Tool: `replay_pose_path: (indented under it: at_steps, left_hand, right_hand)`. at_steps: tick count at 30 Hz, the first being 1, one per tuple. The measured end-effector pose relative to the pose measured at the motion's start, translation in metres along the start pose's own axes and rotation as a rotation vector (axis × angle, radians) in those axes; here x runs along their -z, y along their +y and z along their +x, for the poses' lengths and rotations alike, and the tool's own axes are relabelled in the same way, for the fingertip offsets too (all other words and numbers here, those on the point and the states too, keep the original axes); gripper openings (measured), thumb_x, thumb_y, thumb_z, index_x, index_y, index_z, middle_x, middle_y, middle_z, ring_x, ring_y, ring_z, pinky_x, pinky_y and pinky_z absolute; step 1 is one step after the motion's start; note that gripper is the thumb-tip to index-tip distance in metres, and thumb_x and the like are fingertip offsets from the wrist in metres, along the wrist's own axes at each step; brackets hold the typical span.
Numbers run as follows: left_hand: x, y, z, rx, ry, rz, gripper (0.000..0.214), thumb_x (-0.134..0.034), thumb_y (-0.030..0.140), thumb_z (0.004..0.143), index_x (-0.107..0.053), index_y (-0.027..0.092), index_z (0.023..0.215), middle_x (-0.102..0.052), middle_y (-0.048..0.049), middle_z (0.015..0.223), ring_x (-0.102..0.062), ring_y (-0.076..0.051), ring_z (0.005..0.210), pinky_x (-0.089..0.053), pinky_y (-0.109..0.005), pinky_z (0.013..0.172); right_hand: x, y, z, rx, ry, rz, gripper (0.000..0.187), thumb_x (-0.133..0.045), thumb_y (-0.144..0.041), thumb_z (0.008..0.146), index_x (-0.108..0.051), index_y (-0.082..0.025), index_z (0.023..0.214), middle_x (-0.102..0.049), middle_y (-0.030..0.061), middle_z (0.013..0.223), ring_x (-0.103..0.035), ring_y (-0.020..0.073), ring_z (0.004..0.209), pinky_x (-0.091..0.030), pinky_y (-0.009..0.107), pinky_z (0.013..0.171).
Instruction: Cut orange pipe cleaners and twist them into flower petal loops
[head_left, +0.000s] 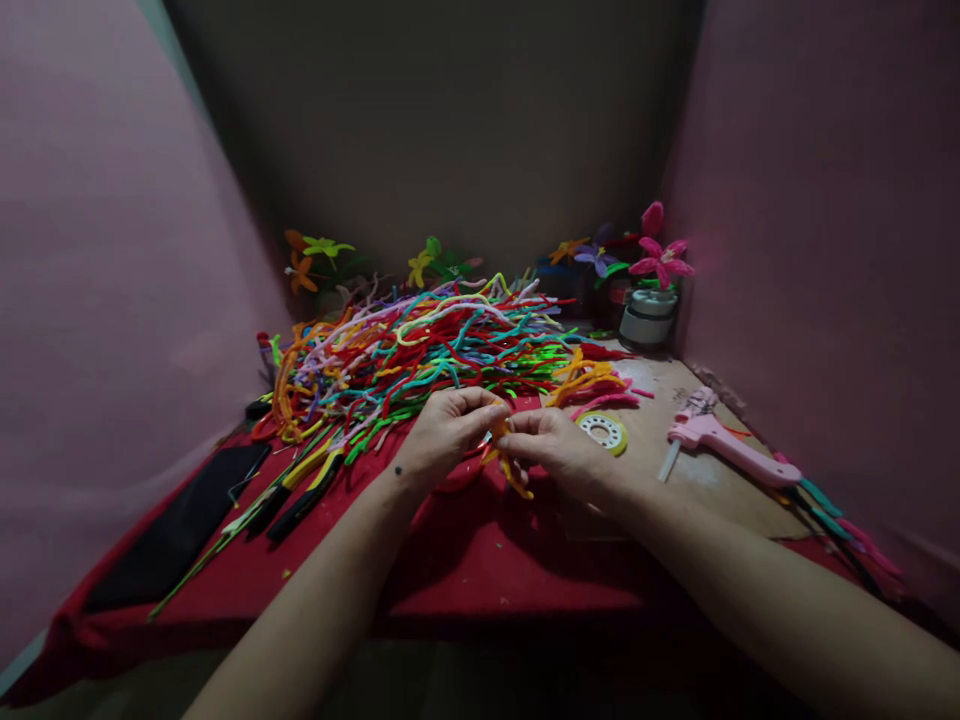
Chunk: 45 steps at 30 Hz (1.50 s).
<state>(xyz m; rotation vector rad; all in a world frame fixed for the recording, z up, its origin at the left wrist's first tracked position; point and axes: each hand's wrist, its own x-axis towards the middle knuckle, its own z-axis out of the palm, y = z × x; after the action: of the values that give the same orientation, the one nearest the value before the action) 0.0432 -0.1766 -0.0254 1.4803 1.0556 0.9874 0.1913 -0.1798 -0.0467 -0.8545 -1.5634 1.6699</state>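
My left hand (457,430) and my right hand (551,445) meet above the front of the red cloth. Both are closed, fingers pinched around an orange pipe cleaner piece (516,478) whose bent ends hang below the fingertips. Its upper part is mostly hidden by the fingers. Just beyond the hands lies a big heap of pipe cleaners (442,335) in many colours. A few orange pipe cleaners (589,378) lie to the right of the heap, near a roll of yellow tape (601,432).
A pink glue gun (727,445) rests on a brown board (645,490) at right. Pliers with yellow-black handles (304,490) and a flat black object (180,525) lie at left. Pipe cleaner flowers (660,262) stand along the back. Pink walls (825,250) flank both sides.
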Motion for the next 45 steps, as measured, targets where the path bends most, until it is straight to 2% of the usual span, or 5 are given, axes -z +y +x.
replay_pose_path:
  at_steps: [15,25,33,40,45]
  left_hand:
    - [-0.007,0.004,-0.002,-0.059,0.153,0.048,0.018,-0.062,0.029,0.065,-0.062,0.011,0.063,-0.053,0.0015,0.055,-0.043,-0.006,0.046,-0.032,-0.019,0.043]
    - [-0.015,-0.007,-0.003,-0.145,0.304,0.161,0.012,-0.059,0.024,0.066,-0.062,0.013,0.065,-0.053,0.0024,0.052,-0.042,-0.006,0.045,-0.033,-0.018,0.044]
    - [-0.008,0.002,-0.001,0.075,0.056,-0.049,0.014,-0.066,0.023,0.06,-0.06,0.012,0.066,-0.045,0.0054,0.047,-0.034,-0.003,0.04,-0.024,-0.015,0.039]
    - [-0.011,-0.002,-0.001,-0.061,0.09,0.126,0.01,-0.061,0.023,0.064,-0.06,0.013,0.065,-0.051,0.0025,0.053,-0.042,-0.006,0.046,-0.034,-0.018,0.044]
    - [-0.011,-0.013,-0.003,-0.465,0.276,0.491,0.011,-0.053,0.016,0.07,-0.061,0.016,0.063,-0.057,-0.0024,0.067,-0.052,-0.012,0.065,-0.041,-0.023,0.063]
  right_hand:
    - [-0.002,0.005,0.002,0.008,0.099,0.035,0.024,-0.06,-0.034,0.068,-0.053,-0.014,0.056,-0.041,-0.0064,0.042,-0.031,0.0047,0.038,-0.021,0.02,0.039]
    - [0.0,0.006,0.002,-0.005,0.106,0.065,0.022,-0.058,-0.029,0.067,-0.053,-0.014,0.051,-0.047,-0.0036,0.039,-0.037,0.0063,0.033,-0.027,0.021,0.037]
    - [-0.005,0.0,-0.004,0.007,0.182,0.024,0.018,-0.052,-0.021,0.065,-0.051,-0.014,0.049,-0.046,-0.0036,0.036,-0.034,0.0052,0.03,-0.024,0.018,0.033]
    - [-0.004,0.002,-0.003,0.018,0.163,0.027,0.02,-0.051,-0.021,0.066,-0.051,-0.015,0.047,-0.047,-0.0025,0.037,-0.035,0.0069,0.031,-0.026,0.02,0.033]
    - [0.0,0.009,0.002,0.006,0.139,0.047,0.015,-0.054,-0.021,0.065,-0.055,-0.014,0.053,-0.048,-0.0028,0.04,-0.038,0.0067,0.034,-0.028,0.02,0.037]
